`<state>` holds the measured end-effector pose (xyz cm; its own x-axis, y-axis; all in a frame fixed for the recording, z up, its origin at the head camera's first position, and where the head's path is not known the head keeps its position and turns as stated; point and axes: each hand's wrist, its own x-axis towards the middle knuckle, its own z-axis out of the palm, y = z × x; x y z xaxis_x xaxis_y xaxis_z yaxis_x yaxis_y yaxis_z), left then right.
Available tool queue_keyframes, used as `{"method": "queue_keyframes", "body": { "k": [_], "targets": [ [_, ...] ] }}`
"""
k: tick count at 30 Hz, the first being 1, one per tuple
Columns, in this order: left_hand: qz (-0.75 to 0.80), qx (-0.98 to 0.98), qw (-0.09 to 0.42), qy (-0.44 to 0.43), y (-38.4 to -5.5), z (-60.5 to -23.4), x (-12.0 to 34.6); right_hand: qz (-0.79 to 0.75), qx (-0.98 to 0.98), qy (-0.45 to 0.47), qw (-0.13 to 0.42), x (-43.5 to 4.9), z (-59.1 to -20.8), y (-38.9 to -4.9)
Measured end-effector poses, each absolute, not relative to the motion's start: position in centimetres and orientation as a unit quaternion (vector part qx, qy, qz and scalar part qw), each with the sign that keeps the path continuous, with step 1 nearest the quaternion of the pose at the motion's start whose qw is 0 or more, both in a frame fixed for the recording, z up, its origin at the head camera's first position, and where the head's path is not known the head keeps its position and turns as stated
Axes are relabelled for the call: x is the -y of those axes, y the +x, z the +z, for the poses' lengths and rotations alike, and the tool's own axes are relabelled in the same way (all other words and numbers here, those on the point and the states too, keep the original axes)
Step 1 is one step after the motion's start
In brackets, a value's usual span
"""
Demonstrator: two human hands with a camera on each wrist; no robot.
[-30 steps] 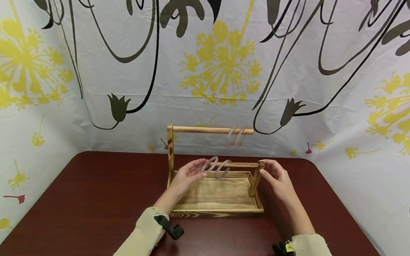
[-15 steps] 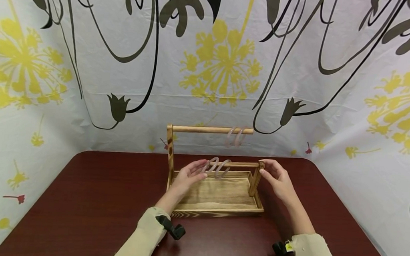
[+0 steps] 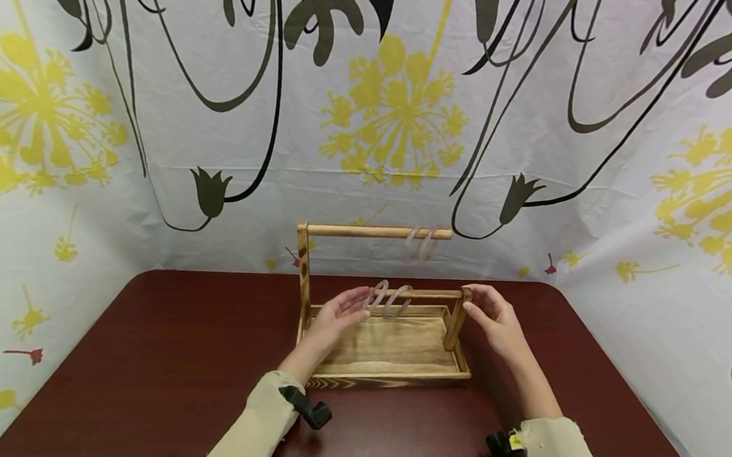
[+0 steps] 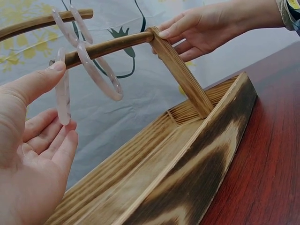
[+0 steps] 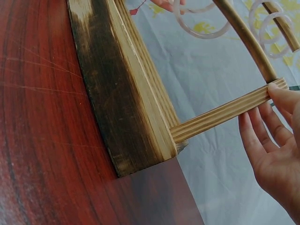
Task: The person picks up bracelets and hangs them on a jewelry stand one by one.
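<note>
A wooden bangle stand with a shallow tray base [image 3: 386,384] stands on the table. Its short post [image 3: 455,329] carries a low bar [image 3: 441,295] with a free left end. My left hand [image 3: 340,312] holds a pale translucent bangle [image 4: 63,96] around that free end, thumb at its top and fingertips at its bottom. Just right of it, a second bangle [image 4: 117,92] hangs on the same bar. My right hand [image 3: 494,323] grips the top of the short post; in the right wrist view the thumb [image 5: 281,96] lies on one side, fingers on the other.
Behind, a taller post [image 3: 305,267] carries a higher bar [image 3: 359,231], where two more bangles [image 3: 425,247] hang near its free right end. The dark red table [image 3: 188,358] reaches back to a patterned cloth [image 3: 372,150]. Both wrists wear black mounts.
My left hand has shifted slightly right, bringing its bangle a little further along the low bar. The right hand has stayed on the post.
</note>
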<state>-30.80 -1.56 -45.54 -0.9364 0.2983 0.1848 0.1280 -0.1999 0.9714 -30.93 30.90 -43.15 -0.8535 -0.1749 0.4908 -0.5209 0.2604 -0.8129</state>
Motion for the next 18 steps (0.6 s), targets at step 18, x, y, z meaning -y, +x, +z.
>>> {"method": "queue_keyframes", "body": {
  "k": [18],
  "targets": [
    [0.756, -0.625, 0.070, 0.182, -30.98, -45.78, 0.73, 0.568, 0.779, 0.217, 0.150, -30.80, -43.05, -30.80]
  ]
}}
